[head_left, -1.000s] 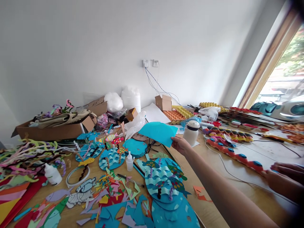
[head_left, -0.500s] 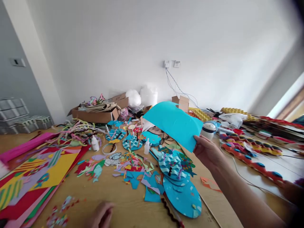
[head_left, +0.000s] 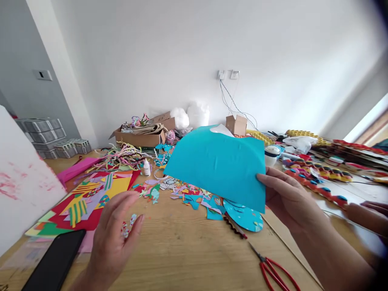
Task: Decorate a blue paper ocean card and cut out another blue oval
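Note:
A large sheet of turquoise paper [head_left: 215, 161] with a curved cut in its upper edge is pinched at its right side by my right hand [head_left: 287, 198]. The sheet is held up above the table and hides part of what lies behind it. My left hand [head_left: 113, 238] is raised at the lower left, empty, with the thumb apart from the fingers. Red-handled scissors [head_left: 269, 268] lie on the table below my right hand. Under the sheet's lower edge shows a turquoise paper oval [head_left: 247, 218], with a dark wavy strip [head_left: 233, 228] beside it.
Colored paper sheets [head_left: 87, 202] and a black phone [head_left: 54, 260] lie left. Paper scraps [head_left: 194, 200], a glue bottle [head_left: 147, 167] and pipe cleaners [head_left: 121, 155] are further back. Another person's hand [head_left: 368, 216] is at the right edge. A white board [head_left: 24, 182] stands at the left.
My left hand has risen further into view and opened. The turquoise sheet now faces me more fully. The view has shifted, bringing the scissors, phone and white board into sight.

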Demonstrator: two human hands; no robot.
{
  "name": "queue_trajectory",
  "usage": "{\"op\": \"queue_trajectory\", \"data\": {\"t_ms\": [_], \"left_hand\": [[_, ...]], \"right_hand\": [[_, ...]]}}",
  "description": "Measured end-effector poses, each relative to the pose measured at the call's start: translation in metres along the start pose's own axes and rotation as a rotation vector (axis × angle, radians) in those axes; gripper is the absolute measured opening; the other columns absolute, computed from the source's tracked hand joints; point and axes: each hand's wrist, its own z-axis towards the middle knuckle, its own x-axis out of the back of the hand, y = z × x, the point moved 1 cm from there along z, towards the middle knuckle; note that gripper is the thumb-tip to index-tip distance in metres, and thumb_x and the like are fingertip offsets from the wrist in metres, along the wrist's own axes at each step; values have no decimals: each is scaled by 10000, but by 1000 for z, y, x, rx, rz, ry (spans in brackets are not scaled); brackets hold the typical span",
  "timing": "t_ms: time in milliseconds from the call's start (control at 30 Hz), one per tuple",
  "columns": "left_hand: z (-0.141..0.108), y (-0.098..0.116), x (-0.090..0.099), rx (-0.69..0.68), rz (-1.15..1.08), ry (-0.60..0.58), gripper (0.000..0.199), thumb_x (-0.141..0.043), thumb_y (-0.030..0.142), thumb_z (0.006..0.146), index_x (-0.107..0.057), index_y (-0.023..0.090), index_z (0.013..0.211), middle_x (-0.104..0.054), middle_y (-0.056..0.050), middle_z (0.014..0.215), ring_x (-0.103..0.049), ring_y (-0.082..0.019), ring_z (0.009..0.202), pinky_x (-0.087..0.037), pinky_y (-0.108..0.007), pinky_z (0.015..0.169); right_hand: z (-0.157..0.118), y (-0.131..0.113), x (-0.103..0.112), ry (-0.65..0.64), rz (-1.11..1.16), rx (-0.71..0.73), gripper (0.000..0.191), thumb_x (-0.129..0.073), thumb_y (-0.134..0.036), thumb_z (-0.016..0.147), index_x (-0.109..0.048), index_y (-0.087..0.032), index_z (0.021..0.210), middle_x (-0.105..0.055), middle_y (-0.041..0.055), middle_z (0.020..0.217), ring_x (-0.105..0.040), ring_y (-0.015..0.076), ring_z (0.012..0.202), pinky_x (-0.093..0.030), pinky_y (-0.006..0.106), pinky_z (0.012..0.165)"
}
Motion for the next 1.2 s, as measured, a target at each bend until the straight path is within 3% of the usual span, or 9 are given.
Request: {"op": "queue_trajectory", "data": {"t_ms": [100, 233, 367, 567, 733, 867, 1067, 1133, 1200], "left_hand": [[-7, -12, 13, 4, 4, -7, 503, -533, 101, 796, -362, 176, 1262, -517, -103, 1117, -500, -232, 1065, -439, -385, 897], [-26, -33, 24, 96, 15, 7, 559, -508, 94, 808, -304, 180, 1321, -496, -123, 1181, -470, -247, 1126, -408, -415, 941], [-32, -35, 27, 86, -5, -7, 678, -560, 140, 789, -217, 194, 1371, -454, -132, 1260, -420, -253, 1190, -392, -400, 968], [-20, -19, 3, -104, 2, -188, 697, -536, 75, 778, -202, 211, 1373, -393, -151, 1323, -299, -295, 1272, -370, -484, 975], [-14, -23, -17, -156, -14, -223, 665, -466, -11, 770, -253, 222, 1356, -416, -150, 1314, -288, -295, 1279, -326, -524, 994], [-16, -24, -21, -166, -67, -200, 667, -407, -32, 791, -233, 249, 1371, -453, -140, 1294, -318, -269, 1269, -371, -475, 973], [-21, -26, -20, -83, -238, -88, 604, -387, 7, 826, -299, 295, 1350, -485, -83, 1302, -408, -222, 1221, -367, -393, 995], [-24, -27, -19, 28, -342, -51, 577, -434, 38, 821, -356, 317, 1320, -481, -43, 1319, -444, -211, 1198, -371, -356, 1000], [-27, -28, -18, 262, -425, 29, 497, -487, 84, 809, -466, 319, 1247, -541, -12, 1266, -501, -213, 1147, -396, -334, 982]], "right_hand": [[-16, 7, -24, -57, 7, -71, 270, -696, -268, 578, -642, -212, 836, -634, 10, 592, -595, 169, 509, -509, 271, 471], [-32, 14, -49, -101, -8, -140, 318, -723, -289, 577, -641, -208, 872, -680, 40, 731, -634, 217, 660, -523, 305, 558], [-42, 20, -73, -147, -56, -204, 309, -704, -310, 637, -644, -214, 924, -692, 50, 838, -633, 217, 690, -507, 316, 588], [-43, 41, -105, -208, -52, -211, 293, -690, -326, 666, -658, -211, 934, -678, 40, 852, -604, 160, 676, -474, 281, 637], [-44, 54, -119, -260, -104, -187, 284, -657, -338, 701, -643, -176, 935, -649, 37, 789, -553, 132, 630, -446, 252, 586], [-48, 51, -130, -281, -131, -193, 261, -661, -348, 692, -625, -158, 867, -625, 15, 733, -520, 106, 612, -419, 211, 553], [-55, 38, -143, -429, -117, -82, 233, -587, -386, 772, -567, -154, 785, -563, -4, 684, -523, 103, 619, -433, 220, 570], [-59, 34, -144, -510, -110, 7, 249, -514, -400, 829, -566, -157, 806, -575, 8, 717, -546, 110, 655, -440, 231, 607], [-62, 34, -140, -552, -134, 67, 262, -466, -404, 858, -567, -162, 847, -597, 26, 777, -564, 116, 684, -437, 237, 631]]}}
